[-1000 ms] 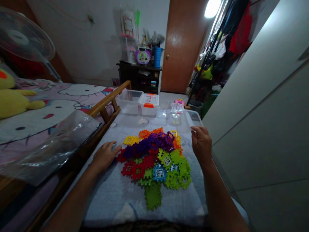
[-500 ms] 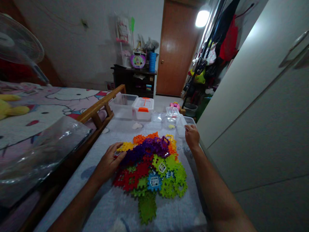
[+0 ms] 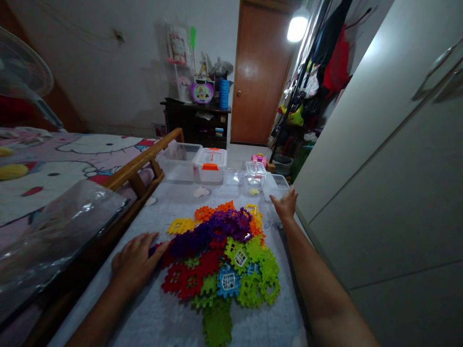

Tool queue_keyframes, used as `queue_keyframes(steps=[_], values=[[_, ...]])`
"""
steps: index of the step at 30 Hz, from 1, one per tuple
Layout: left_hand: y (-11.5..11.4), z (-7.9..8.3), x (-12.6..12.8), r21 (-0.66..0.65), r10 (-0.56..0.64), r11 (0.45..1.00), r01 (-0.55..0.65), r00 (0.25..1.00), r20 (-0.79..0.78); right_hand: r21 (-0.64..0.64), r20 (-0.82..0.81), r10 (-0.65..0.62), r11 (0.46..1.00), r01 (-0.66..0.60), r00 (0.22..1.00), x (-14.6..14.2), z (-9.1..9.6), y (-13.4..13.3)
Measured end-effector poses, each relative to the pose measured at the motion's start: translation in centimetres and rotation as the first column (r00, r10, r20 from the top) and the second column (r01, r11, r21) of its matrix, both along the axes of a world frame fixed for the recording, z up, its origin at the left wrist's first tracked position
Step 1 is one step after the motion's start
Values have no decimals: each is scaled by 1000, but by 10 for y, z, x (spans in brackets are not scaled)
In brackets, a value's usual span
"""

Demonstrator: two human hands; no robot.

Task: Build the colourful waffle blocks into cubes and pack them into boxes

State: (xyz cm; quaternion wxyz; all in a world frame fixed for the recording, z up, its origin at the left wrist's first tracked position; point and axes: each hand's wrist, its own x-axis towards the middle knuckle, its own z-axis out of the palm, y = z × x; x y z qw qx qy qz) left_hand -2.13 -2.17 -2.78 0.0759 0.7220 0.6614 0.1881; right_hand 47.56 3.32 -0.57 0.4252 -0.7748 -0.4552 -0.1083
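A heap of flat interlocking plastic tiles [image 3: 220, 250] in purple, red, green, orange, yellow and blue lies on a pale grey cloth [image 3: 170, 308]. My left hand [image 3: 135, 262] rests flat on the cloth at the heap's left edge, fingers spread and touching the purple and red tiles. My right hand [image 3: 285, 203] is stretched forward with open fingers, right at the near edge of a clear plastic box [image 3: 275, 185] beyond the heap; it holds nothing that I can see.
More clear containers stand at the far end: an open tub [image 3: 179, 160], a box with an orange latch [image 3: 210, 164] and small lidded tubs [image 3: 255, 171]. A wooden bed rail [image 3: 139, 166] runs along the left, a grey wardrobe [image 3: 379, 168] along the right.
My left hand slid back towards me along the heap's left side. My right hand reached further forward to the clear box and its fingers opened.
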Motion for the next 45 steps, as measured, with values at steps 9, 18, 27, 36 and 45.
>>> queue_keyframes(steps=[9, 18, 27, 36, 45], values=[[-1, -4, 10, 78, -113, 991, 106, 989, 94, -38, -109, 29, 999, -34, 994, 12, -8, 20], [0, -11, 6, 122, -143, 984, 132, 986, 83, -38, -100, 21, 999, -25, 995, 14, -8, 25], [-3, -4, 10, 108, -154, 984, 141, 979, 133, -69, -147, 3, 997, -13, 989, 8, -1, 31], [-11, 15, 17, 159, -130, 981, 112, 986, 102, -51, -184, 9, 999, -19, 983, 3, 1, 35], [-12, 15, -2, 129, 322, 943, -307, 939, -120, -58, -210, 25, 998, -38, 977, -2, 4, 40]])
